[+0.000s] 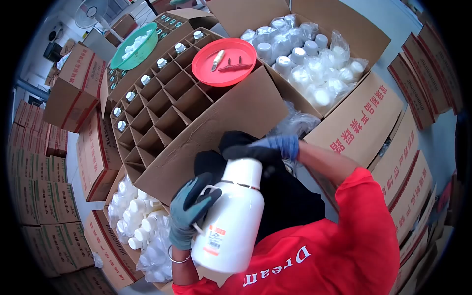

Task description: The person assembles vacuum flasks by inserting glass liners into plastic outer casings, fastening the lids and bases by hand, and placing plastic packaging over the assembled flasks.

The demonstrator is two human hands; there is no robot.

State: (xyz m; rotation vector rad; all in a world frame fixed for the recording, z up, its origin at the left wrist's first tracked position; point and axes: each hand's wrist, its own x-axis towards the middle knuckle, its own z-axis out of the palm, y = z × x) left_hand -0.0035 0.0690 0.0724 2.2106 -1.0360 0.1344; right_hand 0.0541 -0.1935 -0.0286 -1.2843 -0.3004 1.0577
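Packing workshop, stacked cartons [48,202]

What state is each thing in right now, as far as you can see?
White flask: tilted, cap on top.
Left hand: gloved, gripping the flask.
Right hand: gloved, on the cap.
Divided carton: open, partly filled with bottles.
Red tray: face up, small tools in it.
Green basin: face up, white pieces in it.
Upper-right carton: open, filled with bagged white items.
Fan: running or not, cannot tell.
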